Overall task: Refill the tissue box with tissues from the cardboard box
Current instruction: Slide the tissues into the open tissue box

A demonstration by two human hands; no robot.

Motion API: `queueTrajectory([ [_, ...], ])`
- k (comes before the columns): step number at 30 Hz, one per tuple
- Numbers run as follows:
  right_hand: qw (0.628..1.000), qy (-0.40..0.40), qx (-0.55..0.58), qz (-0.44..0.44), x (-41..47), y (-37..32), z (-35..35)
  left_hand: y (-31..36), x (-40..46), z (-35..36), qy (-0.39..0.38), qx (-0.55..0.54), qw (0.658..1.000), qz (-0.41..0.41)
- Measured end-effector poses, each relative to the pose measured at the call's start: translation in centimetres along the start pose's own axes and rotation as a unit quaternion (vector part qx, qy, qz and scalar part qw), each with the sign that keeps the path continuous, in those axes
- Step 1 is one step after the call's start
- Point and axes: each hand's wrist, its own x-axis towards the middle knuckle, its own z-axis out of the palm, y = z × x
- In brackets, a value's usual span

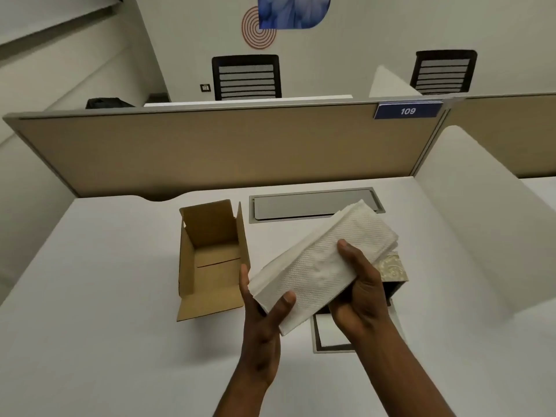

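While the cardboard box [210,260] sits open on the white table [105,296], we've got the tissue stack [325,266] up in the air, left hand [264,323] and right hand [361,296] both clamped on it, right above the patterned tissue box [392,267], whose lid [331,337] lies beside it.

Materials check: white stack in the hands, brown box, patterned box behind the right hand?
White stack: soft tissue paper, matte, with embossed dimples and layered folded edges. Brown box: plain kraft cardboard, matte, creased flaps. Patterned box: probably printed card, beige floral print, slight sheen; mostly hidden, so uncertain.
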Motion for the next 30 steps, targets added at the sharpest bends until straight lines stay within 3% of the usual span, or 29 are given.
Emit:
queueTrajectory([
  [9,0.987,0.134,-0.011,-0.082,-2.7,-2.1,-10.2,-6.8,-2.3,3.9,-0.037,0.057,0.99,-0.123],
  [17,0.96,0.266,-0.027,-0.08,-3.0,-0.3,-18.1,-11.5,-4.1,5.8,-0.075,0.173,0.964,-0.185],
  [25,0.956,0.274,-0.098,0.017,-2.4,-1.8,-23.7,-12.0,-1.0,4.0,-0.111,0.213,0.95,-0.197],
  [30,0.955,0.232,-0.169,0.07,-1.1,-3.1,-26.4,-12.2,1.2,3.1,-0.143,0.233,0.941,-0.201],
])
